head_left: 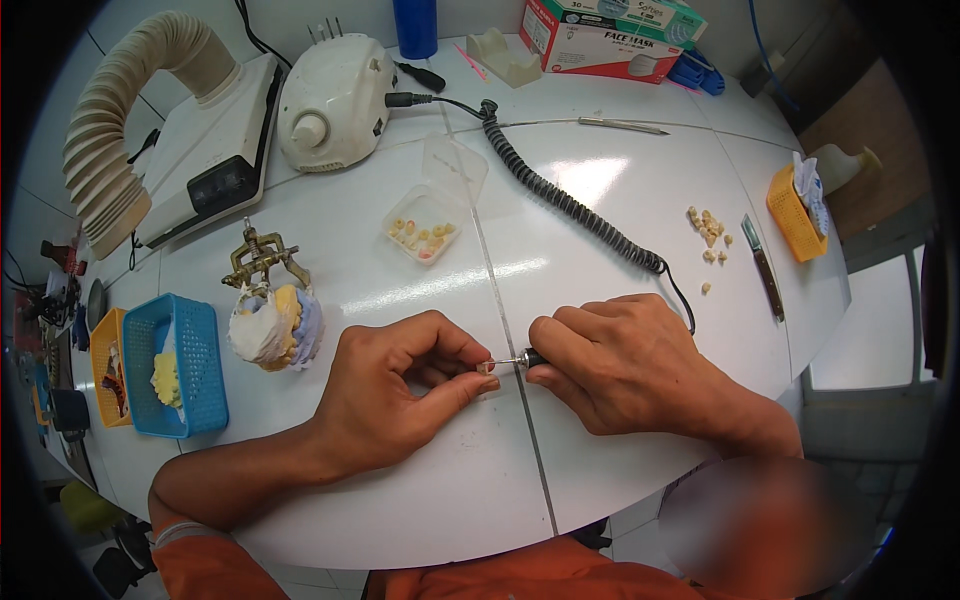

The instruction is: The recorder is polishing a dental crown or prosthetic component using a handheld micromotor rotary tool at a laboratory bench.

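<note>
My left hand (395, 385) pinches a small pale tooth-like piece (487, 370) between thumb and fingers, just above the white table (400, 500). My right hand (625, 365) grips a slim rotary handpiece (525, 358), whose thin metal bur points left and touches the small piece. A black coiled cord (570, 205) runs from the handpiece back to a white motor unit (330, 100) at the far side.
A plaster dental model on a brass articulator (268, 310) stands left of my hands. An open clear box of small teeth (422, 228), a loose pile of teeth (708, 235), blue (180, 365) and orange baskets (795, 215), a suction unit with ribbed hose (130, 130) and a knife (765, 270) lie around.
</note>
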`<state>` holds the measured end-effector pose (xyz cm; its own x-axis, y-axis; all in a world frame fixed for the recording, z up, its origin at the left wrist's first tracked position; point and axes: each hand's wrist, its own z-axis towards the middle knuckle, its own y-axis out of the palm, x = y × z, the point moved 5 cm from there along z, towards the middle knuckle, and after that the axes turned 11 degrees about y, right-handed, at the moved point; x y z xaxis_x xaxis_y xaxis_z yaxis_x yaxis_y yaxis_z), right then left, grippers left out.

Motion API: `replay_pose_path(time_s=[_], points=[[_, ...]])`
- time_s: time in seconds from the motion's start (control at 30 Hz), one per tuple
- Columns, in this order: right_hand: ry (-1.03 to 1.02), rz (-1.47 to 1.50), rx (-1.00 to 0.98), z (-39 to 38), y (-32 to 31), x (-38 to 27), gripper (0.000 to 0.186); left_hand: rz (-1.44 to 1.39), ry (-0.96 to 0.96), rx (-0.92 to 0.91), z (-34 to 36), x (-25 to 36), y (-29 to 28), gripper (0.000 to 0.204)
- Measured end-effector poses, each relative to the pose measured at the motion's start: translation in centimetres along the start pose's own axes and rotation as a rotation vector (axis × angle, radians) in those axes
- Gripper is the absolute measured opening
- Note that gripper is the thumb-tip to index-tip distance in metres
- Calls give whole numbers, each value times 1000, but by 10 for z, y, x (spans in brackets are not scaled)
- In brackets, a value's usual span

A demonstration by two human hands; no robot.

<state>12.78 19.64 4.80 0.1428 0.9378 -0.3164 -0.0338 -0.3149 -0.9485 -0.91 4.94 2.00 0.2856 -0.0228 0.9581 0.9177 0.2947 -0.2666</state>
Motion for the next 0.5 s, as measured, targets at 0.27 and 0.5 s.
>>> replay_pose_path(time_s=[0.27, 0.5], points=[[14, 41, 5, -2, -2, 3, 28, -19, 22, 5, -1, 0, 0, 17], [5, 46, -2, -2, -2, 3, 28, -26, 61, -21, -1, -4, -1, 18]])
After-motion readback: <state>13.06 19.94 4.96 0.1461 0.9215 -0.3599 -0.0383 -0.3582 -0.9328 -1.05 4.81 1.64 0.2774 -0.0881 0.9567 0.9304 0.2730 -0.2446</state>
